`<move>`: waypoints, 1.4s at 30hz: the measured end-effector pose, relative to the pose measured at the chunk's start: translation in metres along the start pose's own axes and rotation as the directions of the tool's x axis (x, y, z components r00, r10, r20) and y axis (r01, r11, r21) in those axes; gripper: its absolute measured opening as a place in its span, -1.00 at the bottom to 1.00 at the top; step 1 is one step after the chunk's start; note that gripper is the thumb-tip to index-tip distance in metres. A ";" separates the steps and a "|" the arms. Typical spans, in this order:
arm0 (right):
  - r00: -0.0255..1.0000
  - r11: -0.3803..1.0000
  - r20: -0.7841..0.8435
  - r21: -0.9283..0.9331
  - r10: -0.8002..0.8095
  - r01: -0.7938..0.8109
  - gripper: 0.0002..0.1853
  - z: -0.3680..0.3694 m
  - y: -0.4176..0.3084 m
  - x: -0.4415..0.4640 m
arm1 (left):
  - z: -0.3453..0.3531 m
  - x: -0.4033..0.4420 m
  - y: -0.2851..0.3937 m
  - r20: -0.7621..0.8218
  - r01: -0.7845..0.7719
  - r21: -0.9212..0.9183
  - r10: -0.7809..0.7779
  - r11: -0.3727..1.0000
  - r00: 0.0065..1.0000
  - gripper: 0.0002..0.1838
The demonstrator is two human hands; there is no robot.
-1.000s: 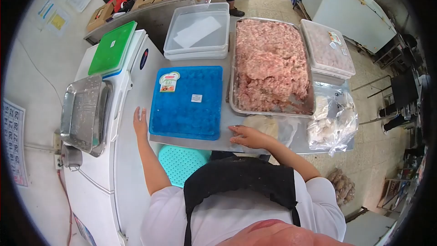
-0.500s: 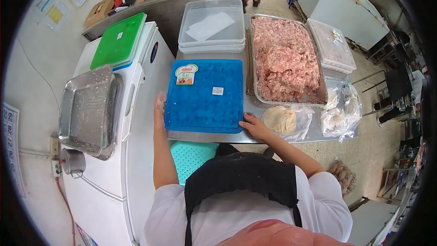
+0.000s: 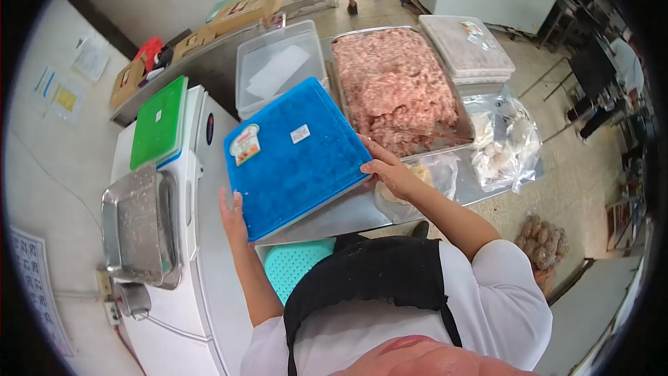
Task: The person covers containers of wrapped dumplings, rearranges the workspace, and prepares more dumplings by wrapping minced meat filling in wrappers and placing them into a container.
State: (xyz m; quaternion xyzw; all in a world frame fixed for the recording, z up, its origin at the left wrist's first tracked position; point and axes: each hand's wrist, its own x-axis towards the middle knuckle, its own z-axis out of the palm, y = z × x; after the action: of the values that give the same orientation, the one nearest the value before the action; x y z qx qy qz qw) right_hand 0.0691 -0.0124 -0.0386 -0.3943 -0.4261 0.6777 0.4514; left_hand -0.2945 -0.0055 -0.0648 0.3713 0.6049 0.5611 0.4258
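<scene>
"Head view: what changed?"
"The blue-lidded box [image 3: 292, 157], earlier square on the desk [image 3: 348, 214], swung askew, seemingly up into my hold. My right hand [image 3: 390, 170] gripped its right corner; my left hand [image 3: 235, 220] lay open against its left."

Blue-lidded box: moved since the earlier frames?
Yes. Judged against the meat tray, the blue-lidded box has turned counterclockwise in view; its far corner now overlaps the clear container in the picture.
</scene>
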 end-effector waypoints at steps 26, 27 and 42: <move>0.759 0.952 -0.599 -0.017 -0.255 0.307 -0.26 -0.422 -0.147 -0.112 | 0.580 0.022 0.053 0.613 -0.322 0.207 0.134 0.924 0.779 0.05; 0.761 0.957 -0.603 -0.017 -0.240 0.289 -0.27 -0.442 -0.146 -0.106 | 0.596 0.026 0.047 0.613 -0.320 0.212 0.129 0.923 0.780 0.07; 0.684 0.651 -0.543 -0.748 -0.487 -0.130 -0.46 -0.627 -0.151 0.026 | 0.718 0.027 -0.007 0.493 -0.393 0.144 0.278 0.908 0.824 -0.02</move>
State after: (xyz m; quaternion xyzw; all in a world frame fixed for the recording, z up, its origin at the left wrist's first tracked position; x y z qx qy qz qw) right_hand 0.6800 0.1858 -0.1065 -0.7200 -0.4948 0.1869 0.4493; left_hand 0.3654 0.2790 -0.0799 0.6438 0.4738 0.4458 0.4029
